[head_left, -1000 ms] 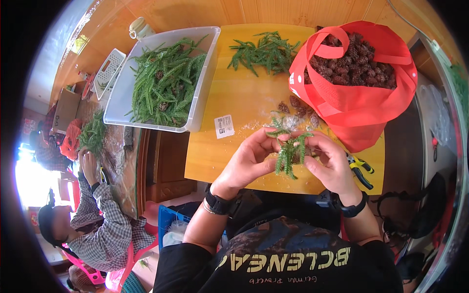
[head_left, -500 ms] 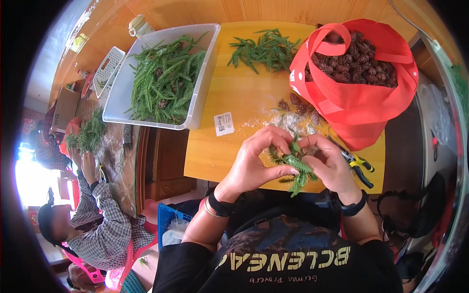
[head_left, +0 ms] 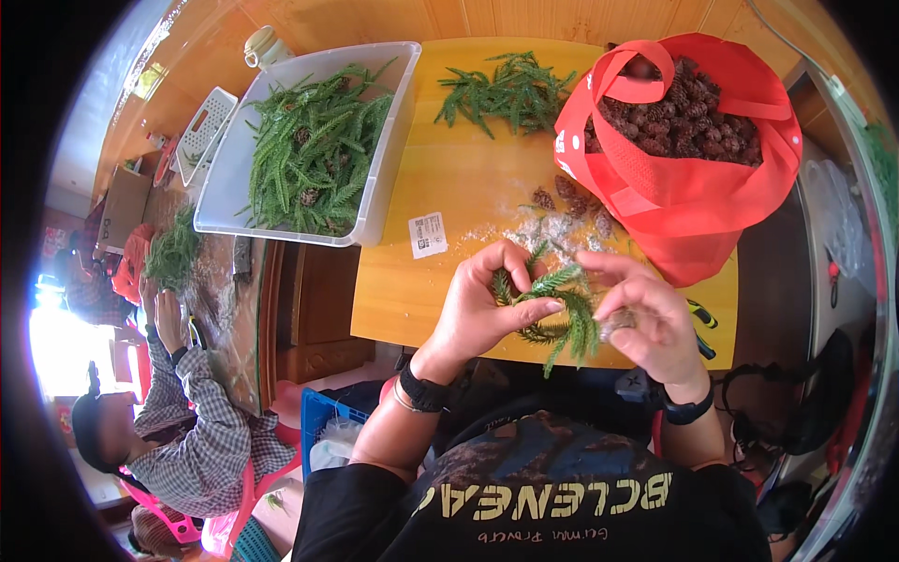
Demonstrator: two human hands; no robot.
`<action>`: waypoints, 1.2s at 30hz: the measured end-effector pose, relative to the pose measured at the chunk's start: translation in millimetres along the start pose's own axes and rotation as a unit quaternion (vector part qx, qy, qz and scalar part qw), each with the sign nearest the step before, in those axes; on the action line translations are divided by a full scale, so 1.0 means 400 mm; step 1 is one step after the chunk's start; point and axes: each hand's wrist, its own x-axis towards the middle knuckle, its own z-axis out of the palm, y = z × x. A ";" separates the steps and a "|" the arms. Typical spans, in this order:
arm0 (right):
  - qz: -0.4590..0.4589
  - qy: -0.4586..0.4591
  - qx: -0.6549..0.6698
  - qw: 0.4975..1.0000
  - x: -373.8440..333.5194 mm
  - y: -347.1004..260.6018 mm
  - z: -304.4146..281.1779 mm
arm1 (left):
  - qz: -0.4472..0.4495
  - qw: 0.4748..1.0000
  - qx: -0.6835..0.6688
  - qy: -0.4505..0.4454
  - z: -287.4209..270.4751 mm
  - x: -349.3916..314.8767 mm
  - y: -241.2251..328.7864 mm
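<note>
My left hand (head_left: 482, 300) pinches a green artificial pine sprig (head_left: 562, 318) between thumb and fingers, above the near part of the yellow table. To the right of the sprig is my right hand (head_left: 651, 314), thumb and lower fingers closed on a small brownish pine cone (head_left: 618, 324), with the index finger stretched out. The cone is partly covered by the fingers. Just beyond both hands lie loose pine cones (head_left: 565, 187) and a scatter of white flakes (head_left: 552, 229). Pliers with yellow-and-black handles (head_left: 702, 315) show beside my right hand, mostly hidden by it.
A clear plastic bin (head_left: 391, 140) of green sprigs stands at the back left. More sprigs (head_left: 506, 92) lie at the far edge, beside a red bag (head_left: 693, 211) full of pine cones. A white label (head_left: 428, 235) lies on the yellow table (head_left: 403, 300). A co-worker (head_left: 201, 421) sits at the left table.
My hands have moved apart. The right hand has shifted right with the cone, opening its index finger and covering more of the pliers. The left hand still holds the sprig, which is now more exposed.
</note>
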 end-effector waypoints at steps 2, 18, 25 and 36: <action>-0.022 0.008 -0.002 1.000 0.001 -0.004 -0.006 | 0.011 1.000 -0.007 0.004 0.001 0.002 -0.001; 0.083 -0.027 0.046 0.995 -0.003 -0.019 0.025 | -0.139 0.969 -0.197 -0.055 0.002 0.003 0.033; 0.121 -0.027 0.108 0.986 -0.005 -0.035 0.022 | -0.198 0.953 -0.213 -0.082 -0.010 -0.004 0.016; 0.136 0.006 0.180 0.974 -0.007 -0.027 0.029 | -0.140 0.965 -0.220 -0.030 0.010 -0.005 0.022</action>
